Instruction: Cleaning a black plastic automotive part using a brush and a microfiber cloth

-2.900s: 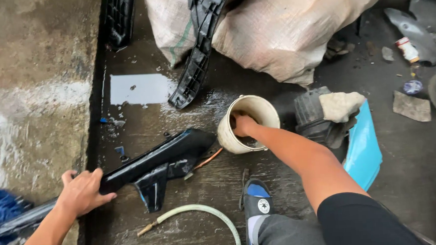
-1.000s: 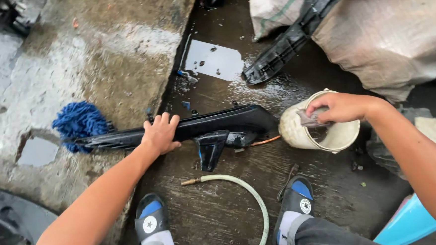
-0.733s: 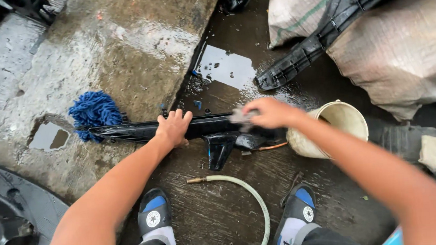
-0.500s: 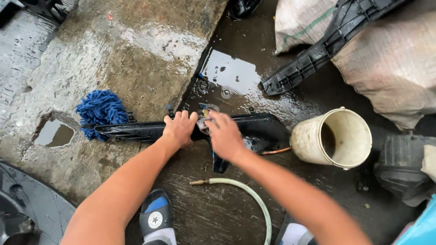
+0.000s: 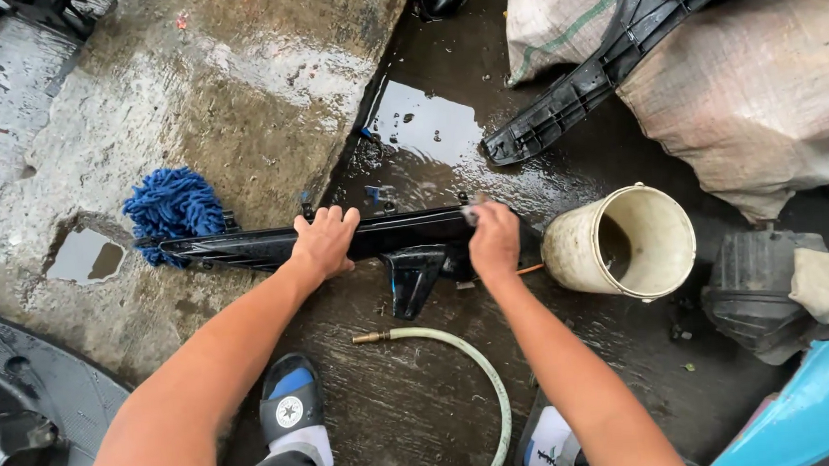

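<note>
Here, left hand (image 5: 323, 244) flat, fingers spread on black plastic panel (image 5: 391, 236); right hand (image 5: 494, 241) pressing small rag (image 5: 470, 215) on it, beside bucket (image 5: 620, 243).

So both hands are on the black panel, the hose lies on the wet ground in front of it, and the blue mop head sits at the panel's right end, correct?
Not quite. In the head view the blue mop head sits at the left end of the black panel, not the right; the bucket is at the right end. The rest holds: the left hand and right hand are on the panel, and the hose lies on the wet ground in front.
</note>
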